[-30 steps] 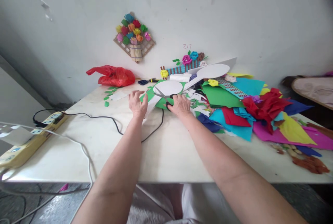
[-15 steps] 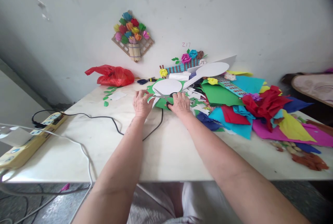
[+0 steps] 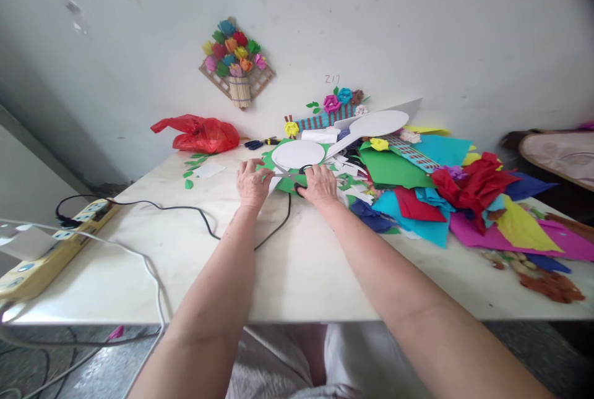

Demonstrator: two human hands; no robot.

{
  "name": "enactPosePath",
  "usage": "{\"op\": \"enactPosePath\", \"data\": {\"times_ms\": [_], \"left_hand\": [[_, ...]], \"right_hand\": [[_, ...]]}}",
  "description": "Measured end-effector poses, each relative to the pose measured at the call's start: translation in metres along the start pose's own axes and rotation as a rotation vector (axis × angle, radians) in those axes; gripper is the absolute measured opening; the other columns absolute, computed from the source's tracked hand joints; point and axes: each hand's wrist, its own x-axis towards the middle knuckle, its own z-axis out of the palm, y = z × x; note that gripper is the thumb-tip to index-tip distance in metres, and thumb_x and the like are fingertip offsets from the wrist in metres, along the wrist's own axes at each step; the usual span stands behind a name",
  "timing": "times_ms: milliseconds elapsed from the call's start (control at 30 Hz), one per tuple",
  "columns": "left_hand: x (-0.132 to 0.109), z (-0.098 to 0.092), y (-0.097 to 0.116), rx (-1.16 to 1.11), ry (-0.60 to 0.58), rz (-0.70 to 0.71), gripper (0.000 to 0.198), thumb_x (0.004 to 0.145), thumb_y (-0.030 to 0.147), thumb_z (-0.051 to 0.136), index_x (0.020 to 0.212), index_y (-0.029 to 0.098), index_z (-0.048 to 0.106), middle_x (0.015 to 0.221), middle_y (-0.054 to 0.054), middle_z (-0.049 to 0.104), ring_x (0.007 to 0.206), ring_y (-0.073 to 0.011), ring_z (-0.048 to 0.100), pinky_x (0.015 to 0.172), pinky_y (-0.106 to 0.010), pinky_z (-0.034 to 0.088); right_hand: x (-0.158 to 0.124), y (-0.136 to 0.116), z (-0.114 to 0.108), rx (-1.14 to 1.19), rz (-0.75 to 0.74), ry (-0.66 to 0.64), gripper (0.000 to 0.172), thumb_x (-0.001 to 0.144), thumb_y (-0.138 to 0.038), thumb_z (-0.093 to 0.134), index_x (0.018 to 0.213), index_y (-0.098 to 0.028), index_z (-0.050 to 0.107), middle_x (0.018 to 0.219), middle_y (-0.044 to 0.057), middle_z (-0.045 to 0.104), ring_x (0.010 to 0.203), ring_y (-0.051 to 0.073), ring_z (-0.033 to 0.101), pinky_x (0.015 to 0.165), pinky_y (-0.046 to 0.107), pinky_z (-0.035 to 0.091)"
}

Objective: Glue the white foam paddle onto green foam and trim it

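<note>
My right hand (image 3: 321,184) grips scissors (image 3: 288,174) by their black handles, blades pointing left. Across from it, the thumb and fingers of my left hand (image 3: 252,181) are pinched at the blade tips, on what appears to be a small piece of white paper (image 3: 275,183); the fingers partly hide it. Just behind both hands a white oval card (image 3: 299,154) rests on a green sheet (image 3: 268,156). A white spoon-shaped cutout (image 3: 378,124) leans behind to the right. White and green paper scraps (image 3: 355,179) lie beside my right hand.
Coloured paper (image 3: 417,204) is heaped on the right of the table. A red plastic bag (image 3: 206,136), pliers (image 3: 255,144) and green paper leaves (image 3: 189,184) lie at the back left. A yellow power strip (image 3: 55,250) with cords runs along the left edge. A flower ornament (image 3: 240,91) hangs on the wall.
The scissor blades, spread apart before, now look closer together. Both hands have shifted very slightly left.
</note>
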Motion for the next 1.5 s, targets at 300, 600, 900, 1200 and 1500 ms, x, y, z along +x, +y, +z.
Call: {"op": "enactPosePath", "data": {"times_ms": [300, 600, 900, 1200, 1500], "left_hand": [[0.003, -0.002, 0.005, 0.063, -0.03, -0.048, 0.016, 0.081, 0.028, 0.057, 0.067, 0.022, 0.064, 0.111, -0.006, 0.062, 0.098, -0.0268, 0.049, 0.083, -0.042, 0.034], [0.007, -0.008, 0.004, -0.064, 0.229, -0.345, 0.015, 0.085, 0.028, 0.048, 0.074, 0.021, 0.055, 0.114, -0.012, 0.056, 0.111, -0.0302, 0.046, 0.089, -0.045, 0.031], [0.008, 0.002, -0.005, -0.479, 0.248, -0.69, 0.018, 0.084, 0.032, 0.048, 0.07, 0.02, 0.047, 0.068, -0.002, 0.057, 0.065, -0.0153, 0.056, 0.069, -0.03, 0.046], [0.005, 0.008, 0.005, -1.166, 0.079, -0.892, 0.021, 0.068, 0.026, 0.068, 0.077, 0.012, 0.055, 0.058, 0.002, 0.058, 0.046, -0.0066, 0.054, 0.052, -0.021, 0.048], [0.004, 0.002, 0.01, -1.305, -0.077, -0.898, 0.03, 0.063, 0.031, 0.074, 0.079, 0.012, 0.058, 0.061, -0.002, 0.063, 0.047, -0.0068, 0.056, 0.05, -0.019, 0.046]], "right_hand": [[0.001, -0.004, 0.001, 0.018, -0.015, -0.005, 0.038, 0.074, -0.043, 0.068, 0.096, -0.014, 0.059, 0.103, 0.016, 0.058, 0.098, 0.029, 0.046, 0.08, 0.038, 0.034], [0.0, -0.008, 0.0, 0.034, 0.01, 0.002, 0.043, 0.076, -0.05, 0.063, 0.097, -0.013, 0.059, 0.101, 0.017, 0.059, 0.097, 0.03, 0.047, 0.081, 0.039, 0.033], [0.004, 0.002, -0.006, 0.005, 0.077, 0.056, 0.048, 0.077, -0.054, 0.059, 0.099, -0.012, 0.058, 0.099, 0.018, 0.059, 0.095, 0.031, 0.047, 0.081, 0.041, 0.03], [0.004, 0.005, -0.009, 0.033, 0.095, 0.061, 0.047, 0.075, -0.053, 0.063, 0.097, -0.012, 0.062, 0.098, 0.017, 0.062, 0.096, 0.03, 0.051, 0.084, 0.04, 0.031], [0.018, 0.008, -0.03, 0.947, 0.326, -0.468, 0.054, 0.065, -0.069, 0.061, 0.059, -0.016, 0.057, 0.055, 0.003, 0.056, 0.048, 0.01, 0.046, 0.045, 0.022, 0.029]]}}
